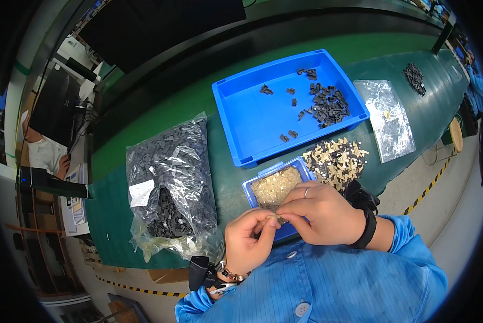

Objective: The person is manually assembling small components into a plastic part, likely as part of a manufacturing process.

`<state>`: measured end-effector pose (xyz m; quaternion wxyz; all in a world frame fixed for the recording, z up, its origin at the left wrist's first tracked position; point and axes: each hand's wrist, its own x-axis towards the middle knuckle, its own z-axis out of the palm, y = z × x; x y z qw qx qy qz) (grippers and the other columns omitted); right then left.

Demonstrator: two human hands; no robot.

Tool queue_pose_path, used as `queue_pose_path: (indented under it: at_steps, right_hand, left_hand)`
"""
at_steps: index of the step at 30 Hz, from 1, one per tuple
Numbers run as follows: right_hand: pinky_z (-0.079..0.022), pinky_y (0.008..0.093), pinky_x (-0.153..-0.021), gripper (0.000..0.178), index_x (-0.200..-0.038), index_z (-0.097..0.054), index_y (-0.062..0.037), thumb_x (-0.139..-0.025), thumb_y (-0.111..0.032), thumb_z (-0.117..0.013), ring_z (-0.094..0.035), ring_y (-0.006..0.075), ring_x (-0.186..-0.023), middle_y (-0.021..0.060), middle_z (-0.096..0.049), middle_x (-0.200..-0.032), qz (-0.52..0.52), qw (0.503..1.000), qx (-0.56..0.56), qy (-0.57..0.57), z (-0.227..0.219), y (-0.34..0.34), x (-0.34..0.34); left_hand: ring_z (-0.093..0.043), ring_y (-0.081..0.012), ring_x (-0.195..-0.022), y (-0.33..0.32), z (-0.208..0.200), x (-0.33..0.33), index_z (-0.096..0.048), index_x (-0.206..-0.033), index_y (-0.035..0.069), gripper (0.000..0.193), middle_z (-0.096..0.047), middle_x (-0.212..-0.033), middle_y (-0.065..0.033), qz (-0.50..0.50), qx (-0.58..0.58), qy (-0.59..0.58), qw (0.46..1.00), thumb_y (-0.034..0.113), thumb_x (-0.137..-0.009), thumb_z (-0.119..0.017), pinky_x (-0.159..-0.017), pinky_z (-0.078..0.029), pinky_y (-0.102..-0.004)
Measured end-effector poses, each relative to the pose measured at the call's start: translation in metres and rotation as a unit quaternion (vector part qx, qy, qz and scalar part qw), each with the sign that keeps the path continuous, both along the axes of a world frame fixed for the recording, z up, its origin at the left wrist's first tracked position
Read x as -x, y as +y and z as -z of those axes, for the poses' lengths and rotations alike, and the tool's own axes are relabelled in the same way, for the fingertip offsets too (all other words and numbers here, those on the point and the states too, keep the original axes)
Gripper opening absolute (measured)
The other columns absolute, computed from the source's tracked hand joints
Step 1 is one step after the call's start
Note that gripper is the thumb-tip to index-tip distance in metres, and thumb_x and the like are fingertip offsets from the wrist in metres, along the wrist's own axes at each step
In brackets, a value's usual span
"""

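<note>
In front of my chest, the fingertips of my left hand (249, 240) and my right hand (325, 216) meet in a pinch. Between them is a tiny pale gold piece (275, 216), mostly covered by the fingers, so its exact kind cannot be made out. Just beyond the hands stands a small blue bin (247, 186) holding many small, shiny gold-coloured parts (276, 185). My right hand partly hides this bin. To the right of it, a loose pile of small cream and black parts (336, 161) lies on the table.
A large blue tray (229, 126) with scattered black plastic parts (330, 105) sits beyond the bin. At left lies an open clear bag of black parts (171, 161). A flat plastic bag (389, 126) and a black heap (414, 78) lie right. Another person's sleeve (45, 155) shows far left.
</note>
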<state>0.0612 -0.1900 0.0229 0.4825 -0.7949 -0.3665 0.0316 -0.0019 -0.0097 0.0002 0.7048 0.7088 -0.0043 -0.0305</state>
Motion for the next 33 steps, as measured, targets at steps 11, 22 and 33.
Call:
queue_pose_path:
  at_steps: [11,22,33]
  right_hand:
    - [-0.046,0.0384,-0.071,0.013,-0.084,-0.064,-0.0054,-0.072,-0.004,-0.066,-0.059,0.0283,-0.077,0.0081,-0.061,-0.080,0.037,0.991,0.052,-0.114,0.005,0.002,-0.001]
    - [-0.052,0.0368,-0.063,0.007,-0.082,-0.069,-0.0032,-0.075,-0.002,-0.067,-0.065,0.0286,-0.072,0.0104,-0.067,-0.079,0.071,0.997,0.004,0.006,0.007,-0.006,-0.003]
    - [-0.049,0.0268,-0.062,0.010,-0.088,-0.071,-0.0016,-0.084,-0.009,-0.066,-0.064,0.0119,-0.069,0.0081,-0.069,-0.077,-0.018,0.946,-0.092,0.309,0.001,-0.005,-0.002]
  left_hand:
    - [-0.061,-0.0072,-0.074,0.001,-0.002,-0.001,-0.062,-0.094,-0.005,0.009,-0.066,-0.081,-0.0057,-0.005,-0.023,0.045,0.999,0.003,-0.093,-0.059,-0.064,-0.047,-0.0191]
    - [-0.055,-0.0074,-0.065,0.005,-0.004,-0.001,-0.062,-0.096,-0.004,0.014,-0.067,-0.081,-0.0074,-0.049,0.059,0.072,0.994,0.010,-0.094,-0.061,-0.059,-0.043,-0.0195]
    - [-0.051,-0.0059,-0.060,0.006,-0.007,-0.004,-0.062,-0.094,-0.003,0.014,-0.066,-0.079,-0.0067,0.014,0.110,0.120,0.987,0.011,-0.095,-0.061,-0.055,-0.040,-0.0188]
